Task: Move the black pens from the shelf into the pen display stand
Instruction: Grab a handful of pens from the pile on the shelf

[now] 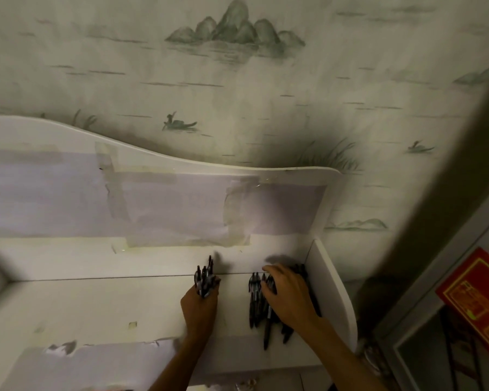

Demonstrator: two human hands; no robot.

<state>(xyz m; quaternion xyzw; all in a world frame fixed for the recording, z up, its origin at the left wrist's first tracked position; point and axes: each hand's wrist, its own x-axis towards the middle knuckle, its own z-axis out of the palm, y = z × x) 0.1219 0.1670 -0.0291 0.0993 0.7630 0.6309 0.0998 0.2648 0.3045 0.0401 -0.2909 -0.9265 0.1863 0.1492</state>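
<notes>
Head view showed a white shelf [96, 306] against a painted wall, pen display stand not in frame. Left hand [199, 306] was curled round a bundle of black pens [205, 279], tips pointing up toward the back panel, fist closed tight on them just above the shelf board. Right hand [287, 294] lay over the loose pile of pens [257, 303] in the right corner, next to the side panel [331, 280]; fingers bent down onto the pile, looked like they were gathering or pinching a few, but couldn't tell exactly which ones were gripped. Pile still had a fair number left, some sticking out toward the front edge. Judgement: step was collecting pens off the shelf, task early to mid. To do it well: rake the pile into line first, take a small batch parallel, pass it into the left bundle, keep that bundle upright so nothing slips out. Watch the pens near the front edge, they could roll off. Dim light, some blur.
</notes>
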